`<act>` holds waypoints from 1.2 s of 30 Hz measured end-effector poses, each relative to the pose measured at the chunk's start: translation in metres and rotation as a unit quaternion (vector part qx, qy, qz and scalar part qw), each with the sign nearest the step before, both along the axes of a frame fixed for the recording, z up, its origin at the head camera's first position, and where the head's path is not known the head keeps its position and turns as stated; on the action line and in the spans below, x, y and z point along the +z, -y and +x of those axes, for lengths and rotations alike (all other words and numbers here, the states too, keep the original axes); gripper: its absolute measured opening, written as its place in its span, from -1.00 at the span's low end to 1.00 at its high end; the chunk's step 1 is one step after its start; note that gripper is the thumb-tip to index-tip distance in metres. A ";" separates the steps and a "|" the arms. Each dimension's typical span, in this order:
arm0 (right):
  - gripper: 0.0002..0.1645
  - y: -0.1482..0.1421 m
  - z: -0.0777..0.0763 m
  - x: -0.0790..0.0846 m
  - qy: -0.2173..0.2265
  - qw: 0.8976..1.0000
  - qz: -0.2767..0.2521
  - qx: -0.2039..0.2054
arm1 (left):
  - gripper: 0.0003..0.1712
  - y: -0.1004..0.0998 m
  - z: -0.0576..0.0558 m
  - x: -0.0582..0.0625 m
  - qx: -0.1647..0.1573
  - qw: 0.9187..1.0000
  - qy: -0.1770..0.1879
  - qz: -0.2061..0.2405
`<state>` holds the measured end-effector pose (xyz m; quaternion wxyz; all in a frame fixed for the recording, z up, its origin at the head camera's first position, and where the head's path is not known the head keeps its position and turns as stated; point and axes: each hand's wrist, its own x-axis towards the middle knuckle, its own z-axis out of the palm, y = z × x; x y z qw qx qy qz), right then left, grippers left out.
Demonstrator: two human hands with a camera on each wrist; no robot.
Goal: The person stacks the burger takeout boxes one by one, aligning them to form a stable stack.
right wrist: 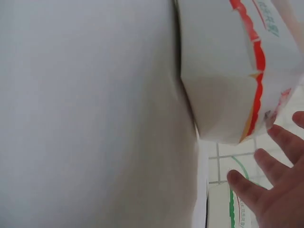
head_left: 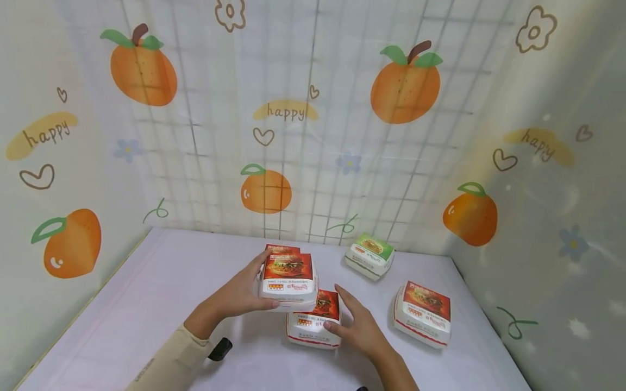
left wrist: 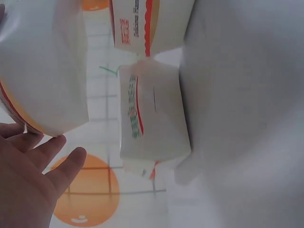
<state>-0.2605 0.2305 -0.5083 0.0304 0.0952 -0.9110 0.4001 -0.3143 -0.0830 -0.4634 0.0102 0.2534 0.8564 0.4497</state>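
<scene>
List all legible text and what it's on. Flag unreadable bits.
"happy": printed backdrop, once each on left, back and right; the right one is distorted.
"elicious Ham": white box at the top of the left wrist view; first letter unclear, end cut off.
Too small or blurred: remaining print on the red-topped boxes, green-topped box and left sleeve.

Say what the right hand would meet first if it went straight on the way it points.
The right hand would probably meet the red-topped box beside its thumb first; whether they already touch is unclear.
</scene>
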 end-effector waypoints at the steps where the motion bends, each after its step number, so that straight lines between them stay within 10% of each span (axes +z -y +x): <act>1: 0.16 0.000 0.000 0.000 -0.004 1.000 -0.004 0.001 | 0.39 -0.002 0.000 0.000 -0.004 1.000 0.002 0.002; 36: 0.24 0.000 0.002 0.008 -0.027 0.997 -0.074 -0.015 | 0.39 -0.043 0.007 0.000 -0.038 0.999 -0.010 -0.005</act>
